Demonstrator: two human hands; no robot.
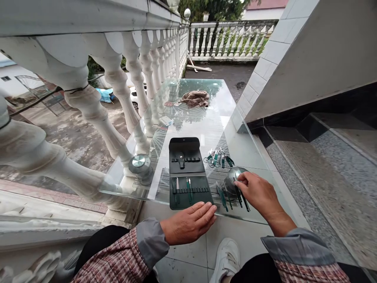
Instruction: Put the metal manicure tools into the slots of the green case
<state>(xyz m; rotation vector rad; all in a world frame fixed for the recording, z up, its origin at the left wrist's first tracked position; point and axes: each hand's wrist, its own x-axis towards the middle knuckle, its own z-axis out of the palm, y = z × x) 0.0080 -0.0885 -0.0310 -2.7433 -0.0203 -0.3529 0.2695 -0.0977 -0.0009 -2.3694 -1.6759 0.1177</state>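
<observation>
A black manicure case lies unfolded on the glass table, with a few slim green-handled tools in its lower loops. My left hand rests at the case's near edge, palm down with fingers stretched out. To the right, my right hand pinches the upper end of a slim dark manicure tool close to the glass; its exact kind is not clear. Beside it lie green tweezers and other thin tools. Beyond them sits a pile of nail clippers and scissors.
The glass table has round metal supports under its near corners. A crumpled brown cloth and a small card lie farther back. A white balustrade runs along the left; stone steps rise at the right.
</observation>
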